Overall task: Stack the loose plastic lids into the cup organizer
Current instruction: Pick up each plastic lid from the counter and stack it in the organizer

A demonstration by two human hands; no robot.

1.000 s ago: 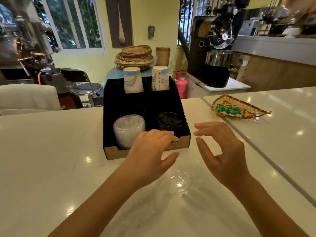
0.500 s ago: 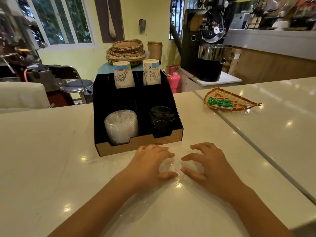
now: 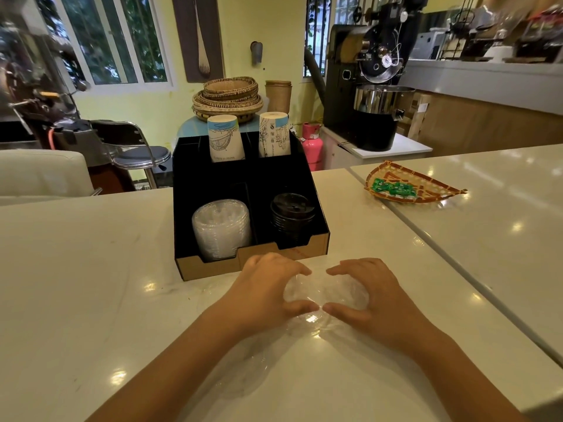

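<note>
I count two hands, both cupped round one clump of clear lids point(image 3: 324, 292) on the white counter point(image 3: 91, 284), just in front of the cup organizer point(image 3: 253, 260); left hand point(image 3: 268, 287) and right hand point(image 3: 370, 295) are clamped on it from either side, thumbs nearly touching; lids lie flat, no clear long axis; organizer holds one clear lid stack point(image 3: 221, 228), one black lid stack point(image 3: 292, 216), two paper cup stacks; café room, glossy counter, one woven tray point(image 3: 414, 187) to the right.

Both forearms run off the bottom edge. The clear lids point(image 3: 326, 292) blur together between the cupped hands, count unreadable.
</note>
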